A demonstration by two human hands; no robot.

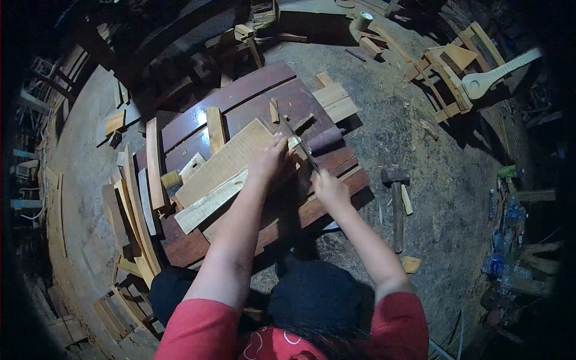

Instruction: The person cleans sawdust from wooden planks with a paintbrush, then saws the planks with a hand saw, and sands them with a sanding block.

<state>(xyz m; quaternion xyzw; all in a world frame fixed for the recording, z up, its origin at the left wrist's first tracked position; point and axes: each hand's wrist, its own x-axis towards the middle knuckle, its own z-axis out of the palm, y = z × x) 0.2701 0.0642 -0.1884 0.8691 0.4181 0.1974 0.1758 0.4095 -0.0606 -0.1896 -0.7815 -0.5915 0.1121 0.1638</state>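
Note:
My left hand (268, 160) is closed over the far part of a pale wooden strip (210, 206), near its end. The strip lies slantwise beside a wider light board (231, 155) on a low reddish-brown wooden table. My right hand (331, 191), to the right and nearer me, is wrapped around the near end of a long, narrow metal-bladed tool (307, 153). Its blade slants across the strip's far end, just right of my left fingers. My right hand hides the tool's handle, so I cannot tell its exact kind.
On the reddish-brown table (183, 249) lie a brush (172, 180) and wood offcuts. Long wooden slats (139, 207) lean along its left side. A hammer (396, 204) lies on the floor at right. Beyond it stands a wooden frame with a pale, guitar-neck-like piece (480, 84).

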